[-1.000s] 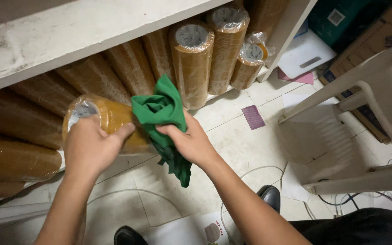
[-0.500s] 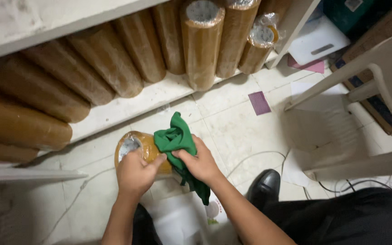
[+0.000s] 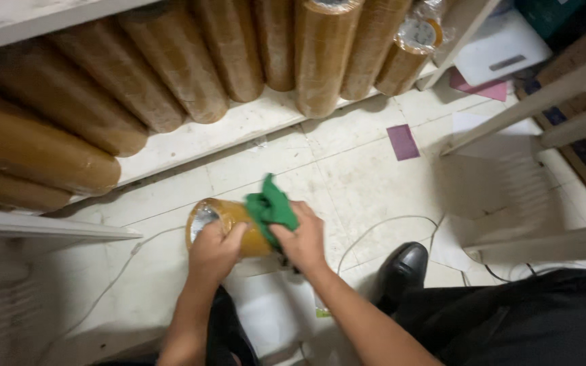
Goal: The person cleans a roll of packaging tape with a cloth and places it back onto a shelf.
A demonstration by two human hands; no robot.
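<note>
We've got the brown tape roll (image 3: 228, 227) low over the tiled floor (image 3: 367, 176), just in front of the shelf (image 3: 239, 129) stacked with more rolls. Our left hand (image 3: 215, 251) wraps closed around the roll's near end, and our right hand (image 3: 301, 238) presses a bunched green cloth (image 3: 270, 207) against its side.

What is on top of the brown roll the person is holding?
A green cloth lies over the brown roll, pressed by the right hand. The left hand grips the roll's near side. The roll's surface under the cloth is hidden.
</note>
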